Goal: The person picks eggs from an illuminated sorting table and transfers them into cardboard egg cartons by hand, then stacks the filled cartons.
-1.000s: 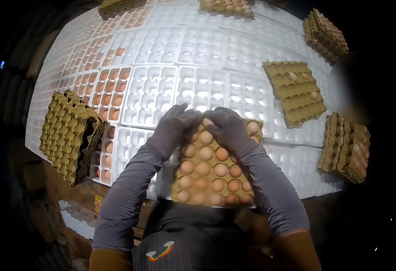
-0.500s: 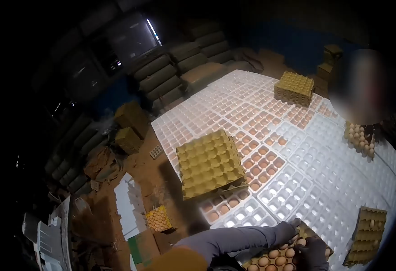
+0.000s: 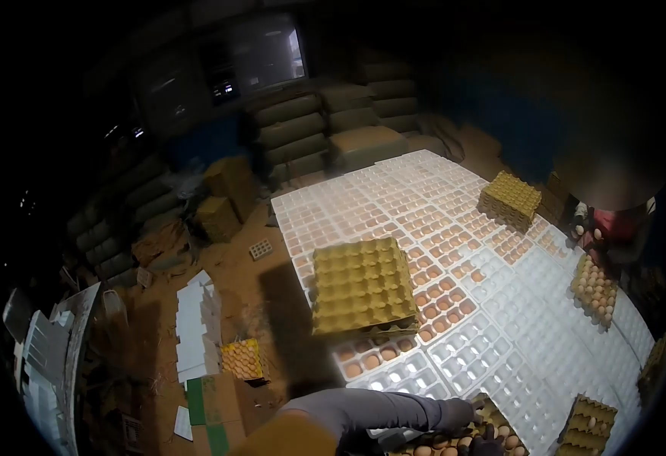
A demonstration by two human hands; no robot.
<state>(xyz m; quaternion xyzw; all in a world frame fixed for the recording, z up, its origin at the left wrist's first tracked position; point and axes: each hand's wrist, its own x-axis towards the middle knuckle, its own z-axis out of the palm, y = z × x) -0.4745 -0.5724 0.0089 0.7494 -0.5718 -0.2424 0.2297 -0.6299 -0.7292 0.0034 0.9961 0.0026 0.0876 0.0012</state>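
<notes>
A pulp egg tray lies at the bottom edge of the head view, partly cut off, with brown eggs in many of its cups. My left hand, at the end of a grey sleeve, is at the far part of this tray; its fingertips are too dark to make out. Over the eggs, my dark-gloved right hand reaches down with fingers bent, and what they touch is hidden. Just beyond lie white plastic egg trays, with bare cups near my hands and eggs farther left.
A stack of pulp trays stands on the table, another stack farther back. At right, a co-worker's hands hold eggs near a filled tray. Another pulp tray lies lower right. Boxes stand on the floor at left.
The view has swung, so the table sits lower in it. My right hand has moved leftward over the eggs, nearer my left hand. The co-worker's hands with eggs now show.
</notes>
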